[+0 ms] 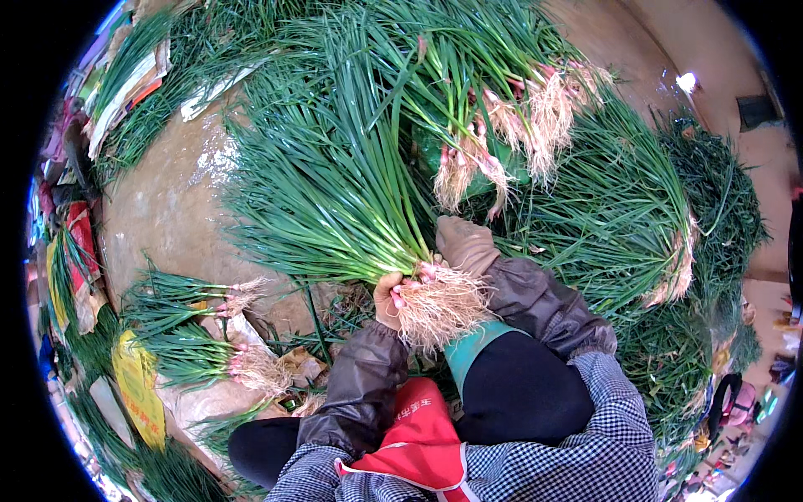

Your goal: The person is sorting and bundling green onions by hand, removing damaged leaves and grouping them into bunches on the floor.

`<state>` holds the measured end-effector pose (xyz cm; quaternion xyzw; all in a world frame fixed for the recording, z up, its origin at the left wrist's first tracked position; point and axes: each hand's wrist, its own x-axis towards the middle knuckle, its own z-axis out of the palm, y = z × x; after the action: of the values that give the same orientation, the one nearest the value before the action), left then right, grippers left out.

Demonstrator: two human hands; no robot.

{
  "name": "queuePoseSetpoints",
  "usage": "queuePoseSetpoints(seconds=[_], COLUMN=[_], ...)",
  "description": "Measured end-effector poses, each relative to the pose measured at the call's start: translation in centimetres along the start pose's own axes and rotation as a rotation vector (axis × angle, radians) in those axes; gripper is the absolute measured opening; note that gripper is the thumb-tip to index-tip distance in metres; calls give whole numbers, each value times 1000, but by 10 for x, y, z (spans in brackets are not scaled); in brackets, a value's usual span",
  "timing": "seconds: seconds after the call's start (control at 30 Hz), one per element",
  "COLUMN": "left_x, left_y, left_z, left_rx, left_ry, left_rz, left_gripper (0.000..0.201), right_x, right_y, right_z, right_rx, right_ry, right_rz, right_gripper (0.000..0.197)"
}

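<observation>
A large bunch of green garlic spreads away from me to the far left, its pink bulbs and pale roots hanging toward my lap. My left hand, in a tan glove, is closed around the stems just above the bulbs on the near left side. On the other side, my right hand, gloved as well, presses against the bunch by the root end. Leaves and roots partly hide the fingers of both hands.
Beyond my right hand, more root-ended bunches lie over a green object. A big leafy pile fills the right. Two smaller bunches rest at left near a yellow bag. Wet brown floor shows at far left.
</observation>
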<state>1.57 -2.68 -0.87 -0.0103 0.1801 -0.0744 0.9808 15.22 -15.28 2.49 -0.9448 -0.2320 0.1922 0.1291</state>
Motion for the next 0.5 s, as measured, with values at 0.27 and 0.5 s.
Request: queuePoseSetpoints(seconds=[0.27, 0.5], left_x=[-6, 2], left_y=[2, 2], left_z=[38, 49], left_rx=[34, -61], left_ry=[-174, -329], left_rz=[52, 77], left_gripper=[65, 81], right_x=[-8, 41], right_y=[15, 35], right_z=[-55, -99], right_rx=[-309, 122], right_ry=[-685, 518], right_rz=[34, -19], right_gripper=[35, 41])
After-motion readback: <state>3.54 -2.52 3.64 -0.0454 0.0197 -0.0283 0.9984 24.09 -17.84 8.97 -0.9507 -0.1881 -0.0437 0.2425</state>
